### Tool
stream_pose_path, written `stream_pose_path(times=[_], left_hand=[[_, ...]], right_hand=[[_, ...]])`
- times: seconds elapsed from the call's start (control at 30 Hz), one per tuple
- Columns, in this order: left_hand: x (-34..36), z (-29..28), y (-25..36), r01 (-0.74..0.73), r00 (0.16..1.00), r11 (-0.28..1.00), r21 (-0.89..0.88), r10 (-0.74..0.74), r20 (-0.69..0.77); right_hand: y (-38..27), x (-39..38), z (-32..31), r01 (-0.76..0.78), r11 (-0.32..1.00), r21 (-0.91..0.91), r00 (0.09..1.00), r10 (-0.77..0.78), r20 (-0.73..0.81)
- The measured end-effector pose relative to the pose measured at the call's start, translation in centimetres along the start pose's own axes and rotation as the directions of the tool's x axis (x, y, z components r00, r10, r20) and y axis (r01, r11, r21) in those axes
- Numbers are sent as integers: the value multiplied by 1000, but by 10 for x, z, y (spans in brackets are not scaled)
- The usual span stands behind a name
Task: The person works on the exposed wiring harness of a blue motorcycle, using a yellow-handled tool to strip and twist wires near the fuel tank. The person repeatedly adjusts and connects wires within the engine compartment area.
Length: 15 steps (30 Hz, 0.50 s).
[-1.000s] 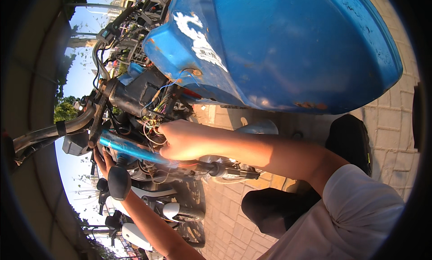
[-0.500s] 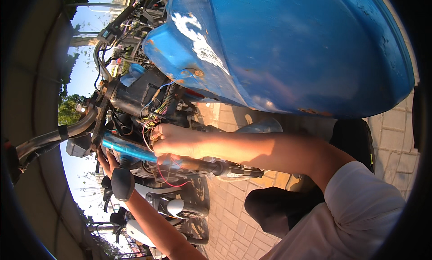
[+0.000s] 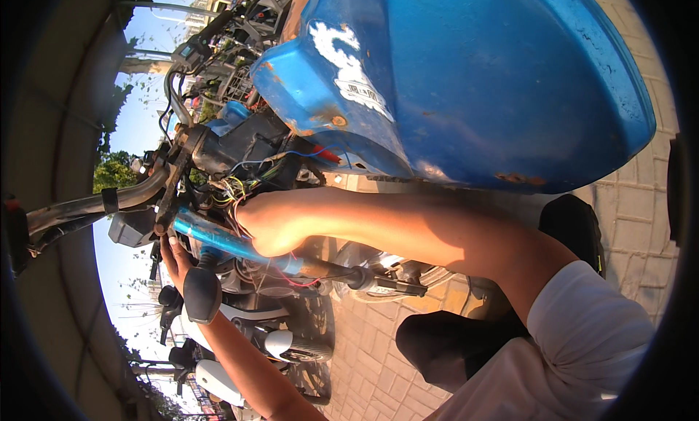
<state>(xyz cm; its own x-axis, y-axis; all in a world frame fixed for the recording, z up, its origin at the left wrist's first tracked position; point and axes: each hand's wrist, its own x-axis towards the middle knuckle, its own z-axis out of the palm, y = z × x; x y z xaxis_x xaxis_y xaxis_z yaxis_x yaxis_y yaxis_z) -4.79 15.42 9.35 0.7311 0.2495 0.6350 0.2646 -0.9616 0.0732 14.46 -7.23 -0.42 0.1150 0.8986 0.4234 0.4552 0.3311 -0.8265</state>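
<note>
A bundle of thin coloured wires [image 3: 234, 191] spills out beside the bare handlebar column of a motorbike. My right hand [image 3: 273, 224] is closed among these wires, above the blue fork tube [image 3: 215, 234]; its fingertips are hidden behind the hand. A pink wire [image 3: 300, 283] loops out below it. On the other side of the fork, my left hand [image 3: 173, 262] rests with fingers stretched along the fork's upper end. A black oval part on a short stem [image 3: 202, 296] partly covers that hand and wrist.
The large blue body panel [image 3: 466, 86], with rust spots and a white decal, fills the upper right. A bent metal handlebar [image 3: 138, 195] extends left. Parked scooters [image 3: 218, 381] stand below, on brick paving [image 3: 364, 348].
My right hand has turned so its fingers are out of sight and has covered more of the wires. The motorbike has shifted slightly in view. My left hand stays by the fork.
</note>
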Motion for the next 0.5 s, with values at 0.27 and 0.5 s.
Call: stream_pose_path(times=[0.27,0.5], left_hand=[[1,-22,29,131,989,971,-201,-142,-44],[41,-57,73,342,849,938,-53,-284,446]], right_hand=[[4,20,1,77,997,-11,997,-77,14],[-12,23,54,90,992,94,732,-2,-681]])
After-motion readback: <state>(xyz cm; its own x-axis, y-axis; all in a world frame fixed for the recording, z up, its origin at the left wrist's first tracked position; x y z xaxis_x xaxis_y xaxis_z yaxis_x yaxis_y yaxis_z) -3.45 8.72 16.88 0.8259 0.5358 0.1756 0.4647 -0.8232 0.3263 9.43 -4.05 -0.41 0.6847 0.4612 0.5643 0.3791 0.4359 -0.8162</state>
